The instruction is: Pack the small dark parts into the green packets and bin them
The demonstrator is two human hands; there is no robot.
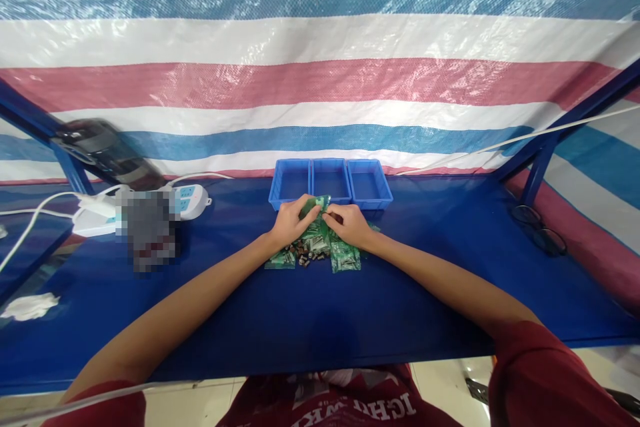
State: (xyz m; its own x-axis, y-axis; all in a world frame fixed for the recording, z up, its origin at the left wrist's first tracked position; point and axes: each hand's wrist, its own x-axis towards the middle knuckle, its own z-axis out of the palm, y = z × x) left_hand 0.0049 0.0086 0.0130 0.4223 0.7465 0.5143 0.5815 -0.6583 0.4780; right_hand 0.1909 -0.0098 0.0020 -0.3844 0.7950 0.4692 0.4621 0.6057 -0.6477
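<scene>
Between my two hands is a small green plastic bag [323, 201], pinched by the fingers of both. My left hand [293, 221] grips its left side, and my right hand [350, 223] closes on its right edge. Under and around the hands lies a pile of green bags with small metal parts in them; one such bag [345, 259] rests in front of my right hand. Loose metal pieces [305, 253] are scattered at the front of the pile, too small to name. Just behind the hands stand three blue plastic trays [370, 203] side by side.
A white power strip [193, 200] with cables lies at the left, beside a pixelated object [150, 230]. Behind it leans a dark bottle-like item [107, 150]. Crumpled white tissue [31, 307] is at the far left, glasses [543, 230] at the right. Blue frame posts [533, 170] flank the table.
</scene>
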